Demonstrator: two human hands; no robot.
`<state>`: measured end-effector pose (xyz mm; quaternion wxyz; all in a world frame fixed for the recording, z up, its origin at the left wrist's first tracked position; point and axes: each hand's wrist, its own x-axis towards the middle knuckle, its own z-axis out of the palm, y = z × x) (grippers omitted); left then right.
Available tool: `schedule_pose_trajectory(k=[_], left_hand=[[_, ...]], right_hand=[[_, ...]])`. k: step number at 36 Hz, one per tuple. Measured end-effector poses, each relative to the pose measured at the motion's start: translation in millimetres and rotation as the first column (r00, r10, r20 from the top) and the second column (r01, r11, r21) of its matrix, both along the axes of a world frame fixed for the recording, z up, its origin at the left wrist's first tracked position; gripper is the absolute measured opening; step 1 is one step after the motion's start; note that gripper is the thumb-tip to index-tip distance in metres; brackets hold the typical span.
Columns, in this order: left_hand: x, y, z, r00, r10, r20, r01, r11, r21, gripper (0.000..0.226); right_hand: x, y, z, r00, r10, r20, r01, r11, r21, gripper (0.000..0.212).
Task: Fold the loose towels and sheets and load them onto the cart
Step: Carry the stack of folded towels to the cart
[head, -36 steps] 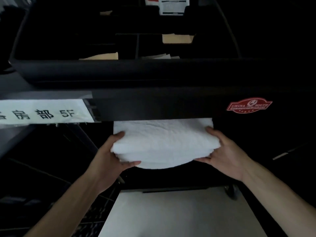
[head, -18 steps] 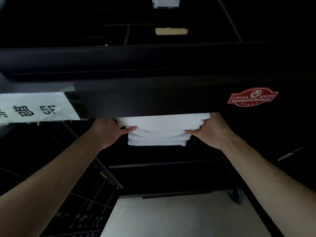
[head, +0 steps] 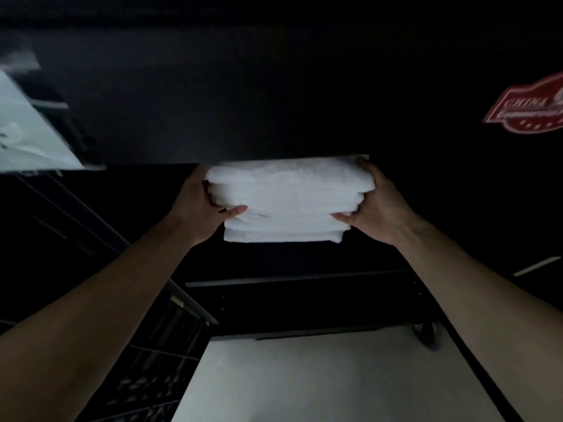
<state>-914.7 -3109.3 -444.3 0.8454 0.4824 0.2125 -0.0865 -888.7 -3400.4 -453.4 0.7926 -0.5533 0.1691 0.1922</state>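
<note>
Dark cart (head: 274, 86) filling the top, red badge (head: 530, 106) reading "CHINA" at two o'clock, white towel stack (head: 286, 199) dead centre under its edge, drawn back out, left hand (head: 198, 208) and right hand (head: 377, 205) gripping its ends, white label (head: 27, 129) now blurred at nine o'clock

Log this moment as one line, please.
step: loading cart | left hand: grips folded towels | right hand: grips folded towels | towels: at shelf opening
</note>
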Motion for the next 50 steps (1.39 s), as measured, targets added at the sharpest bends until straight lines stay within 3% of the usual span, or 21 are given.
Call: schedule_pose_trajectory(k=[3, 6, 8, 10, 11, 12, 13, 15, 16, 19, 21, 24, 27, 29, 36, 41, 50], left_hand=[[1.5, -3.1, -6.0, 0.995, 0.000, -0.097, 0.013, 0.991, 0.130, 0.045], [2.0, -1.3, -10.1, 0.987, 0.030, -0.156, 0.008, 0.971, 0.237, 0.046], [4.6, 1.0, -9.7, 0.985, 0.061, -0.159, -0.007, 0.946, 0.323, 0.051], [9.0, 1.4, -6.7, 0.986, 0.121, -0.113, -0.048, 0.862, 0.505, 0.054], [11.0, 0.2, -5.5, 0.984, 0.175, -0.040, -0.112, 0.771, 0.627, 0.052], [12.6, -1.0, -3.5, 0.978, 0.195, 0.079, -0.184, 0.617, 0.765, 0.052], [12.3, -3.0, -0.6, 0.974, 0.134, 0.184, -0.224, 0.405, 0.887, 0.050], [8.7, -11.6, 3.8, 0.962, -0.073, 0.261, -0.263, -0.010, 0.965, 0.047], [5.5, -17.2, 5.1, 0.949, -0.153, 0.274, -0.293, -0.118, 0.949, 0.047], [-3.4, -39.8, 6.1, 0.891, -0.343, 0.298, -0.385, -0.222, 0.896, 0.053], [-1.0, -49.0, 0.7, 0.856, -0.463, 0.232, -0.392, -0.285, 0.875, 0.052], [13.0, -48.3, -4.6, 0.865, -0.498, 0.067, -0.268, -0.345, 0.900, 0.054], [26.6, -48.1, -3.8, 0.852, -0.523, -0.004, -0.239, -0.395, 0.887, 0.052], [36.6, -49.0, 2.9, 0.853, -0.521, -0.036, -0.193, -0.378, 0.905, 0.054], [38.0, -55.5, -8.9, 0.873, -0.484, -0.064, -0.187, -0.452, 0.872, 0.060], [45.0, -49.0, -11.6, 0.835, -0.535, -0.128, -0.101, -0.377, 0.921, 0.062], [31.7, -50.8, 10.4, 0.837, -0.537, -0.104, -0.142, -0.397, 0.907, 0.059]], right_hand=[[0.9, -1.9, -11.7, 0.999, 0.034, -0.035, -0.036, 0.998, -0.050, 0.059], [2.5, -5.7, -13.4, 0.994, 0.086, -0.063, -0.093, 0.987, -0.131, 0.082], [3.0, -6.3, -6.7, 0.992, 0.104, -0.069, -0.116, 0.968, -0.221, 0.077], [4.6, -5.0, 1.2, 0.998, 0.047, -0.039, -0.057, 0.945, -0.322, 0.066], [4.6, -3.7, 5.3, 1.000, 0.007, -0.005, -0.008, 0.926, -0.376, 0.061], [4.8, -1.1, 8.4, 0.998, -0.036, 0.053, 0.056, 0.901, -0.430, 0.055], [3.7, 2.5, 11.5, 0.988, -0.075, 0.138, 0.132, 0.873, -0.470, 0.044], [-0.4, 10.6, 16.6, 0.939, -0.114, 0.324, 0.275, 0.813, -0.512, 0.029], [-1.9, 14.3, 17.2, 0.903, -0.083, 0.421, 0.328, 0.768, -0.550, 0.037], [-9.7, 26.5, 19.5, 0.732, 0.300, 0.612, 0.460, 0.446, -0.768, 0.065], [-13.1, 33.3, 20.4, 0.624, 0.555, 0.550, 0.483, 0.279, -0.830, 0.074], [-7.0, 34.6, 11.9, 0.534, 0.751, 0.387, 0.434, 0.150, -0.889, 0.073], [6.3, 29.0, 3.9, 0.573, 0.758, 0.312, 0.383, 0.089, -0.920, 0.077], [17.9, 27.7, 2.7, 0.601, 0.747, 0.285, 0.364, 0.061, -0.929, 0.078], [29.3, 29.1, -6.9, 0.582, 0.758, 0.294, 0.391, 0.055, -0.919, 0.076], [27.4, 25.5, -5.7, 0.588, 0.777, 0.225, 0.346, 0.010, -0.938, 0.080], [12.1, 22.7, 24.2, 0.553, 0.820, 0.143, 0.357, -0.078, -0.931, 0.082]])
